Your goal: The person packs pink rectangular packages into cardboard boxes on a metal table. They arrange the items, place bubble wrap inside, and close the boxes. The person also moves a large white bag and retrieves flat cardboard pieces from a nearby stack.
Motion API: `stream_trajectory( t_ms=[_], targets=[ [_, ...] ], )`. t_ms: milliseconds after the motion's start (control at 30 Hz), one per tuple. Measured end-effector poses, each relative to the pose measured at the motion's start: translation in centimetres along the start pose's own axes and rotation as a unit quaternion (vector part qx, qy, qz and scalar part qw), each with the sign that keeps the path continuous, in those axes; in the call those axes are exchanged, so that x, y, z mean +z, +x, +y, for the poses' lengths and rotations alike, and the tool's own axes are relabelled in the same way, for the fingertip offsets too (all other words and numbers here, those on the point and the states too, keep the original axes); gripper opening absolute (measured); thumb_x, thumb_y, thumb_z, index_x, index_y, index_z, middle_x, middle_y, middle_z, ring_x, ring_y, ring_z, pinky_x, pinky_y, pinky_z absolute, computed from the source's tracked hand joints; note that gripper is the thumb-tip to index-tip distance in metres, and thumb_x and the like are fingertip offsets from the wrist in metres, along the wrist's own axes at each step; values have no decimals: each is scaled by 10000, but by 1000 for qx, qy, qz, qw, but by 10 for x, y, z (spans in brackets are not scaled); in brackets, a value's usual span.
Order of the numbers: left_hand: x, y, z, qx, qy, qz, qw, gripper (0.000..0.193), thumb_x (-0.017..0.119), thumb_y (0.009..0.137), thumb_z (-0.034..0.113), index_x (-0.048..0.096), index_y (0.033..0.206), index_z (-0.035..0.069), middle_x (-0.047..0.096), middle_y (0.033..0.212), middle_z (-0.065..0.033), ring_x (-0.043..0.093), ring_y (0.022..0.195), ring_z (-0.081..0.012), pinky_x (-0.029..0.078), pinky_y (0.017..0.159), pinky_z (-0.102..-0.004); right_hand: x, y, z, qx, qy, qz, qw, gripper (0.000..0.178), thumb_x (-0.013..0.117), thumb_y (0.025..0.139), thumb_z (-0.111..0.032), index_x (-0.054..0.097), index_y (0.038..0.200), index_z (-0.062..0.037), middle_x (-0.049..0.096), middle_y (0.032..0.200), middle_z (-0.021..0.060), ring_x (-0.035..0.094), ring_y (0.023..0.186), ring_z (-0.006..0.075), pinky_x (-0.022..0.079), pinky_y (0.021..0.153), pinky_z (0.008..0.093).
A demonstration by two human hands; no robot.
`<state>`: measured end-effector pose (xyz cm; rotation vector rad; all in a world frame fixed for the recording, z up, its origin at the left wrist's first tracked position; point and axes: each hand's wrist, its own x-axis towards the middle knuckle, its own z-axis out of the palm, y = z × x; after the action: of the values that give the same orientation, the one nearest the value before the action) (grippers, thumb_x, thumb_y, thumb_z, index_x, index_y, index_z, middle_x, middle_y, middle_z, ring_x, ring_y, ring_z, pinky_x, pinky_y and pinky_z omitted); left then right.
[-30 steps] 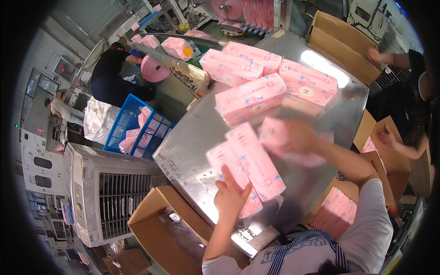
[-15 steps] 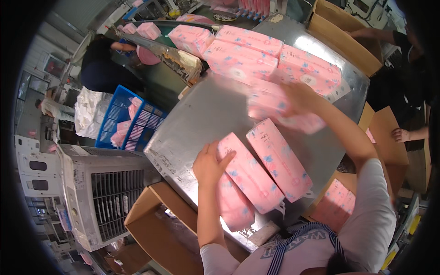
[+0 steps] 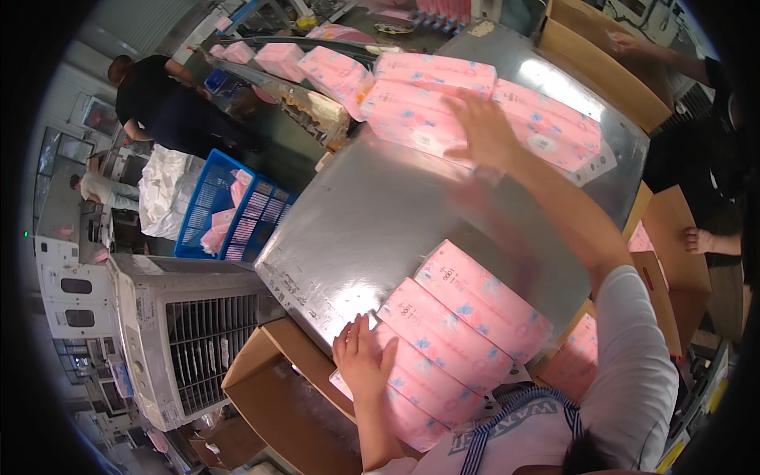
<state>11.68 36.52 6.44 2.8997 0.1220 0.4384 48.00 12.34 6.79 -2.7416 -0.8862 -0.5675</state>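
Observation:
Several pink tissue packs with blue flower prints [image 3: 451, 348] lie side by side near my body on the metal table [image 3: 340, 206]. My left hand [image 3: 364, 364] rests against the left end of this group, fingers spread. Farther off, another cluster of pink tissue packs [image 3: 427, 115] sits at the table's far side. Over that cluster, my right hand [image 3: 487, 134] is stretched out with its fingers apart, hiding part of the packs; whether it touches them I cannot tell.
More packs [image 3: 277, 59] line a conveyor at the upper left. A blue crate [image 3: 210, 198] and a grey slatted machine [image 3: 210, 340] stand left. Open cardboard boxes surround the table: near left [image 3: 285, 396], right [image 3: 673, 245] and far right [image 3: 602, 63]. Co-workers stand left and right.
The near packs now lie pressed together, closer to my body, with another beside them. My right hand has left the pack it moved and reached to the far cluster. A co-worker at left has straightened up.

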Motion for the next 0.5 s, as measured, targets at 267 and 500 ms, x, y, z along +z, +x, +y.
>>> stream_trajectory(
  t_ms=[267,500],
  targets=[
    [-4,-14,-10,-92,-67,-80,990,473,657,803,386,635,1111,28,606,727,-61,578,704,-255,447,706,-385,-90,-109,-18,34,45,-325,944,1144,795,590,-380,159,1452,21,378,1358,246,363,1280,370,260,1055,516],
    [1,-10,-11,-86,-76,-85,990,465,668,790,391,642,1108,53,655,840,-78,610,742,-255,475,694,-377,-113,-82,-45,-10,160,-352,922,857,676,829,-237,152,1467,-8,274,1479,208,299,1356,360,278,1107,426]
  ],
)
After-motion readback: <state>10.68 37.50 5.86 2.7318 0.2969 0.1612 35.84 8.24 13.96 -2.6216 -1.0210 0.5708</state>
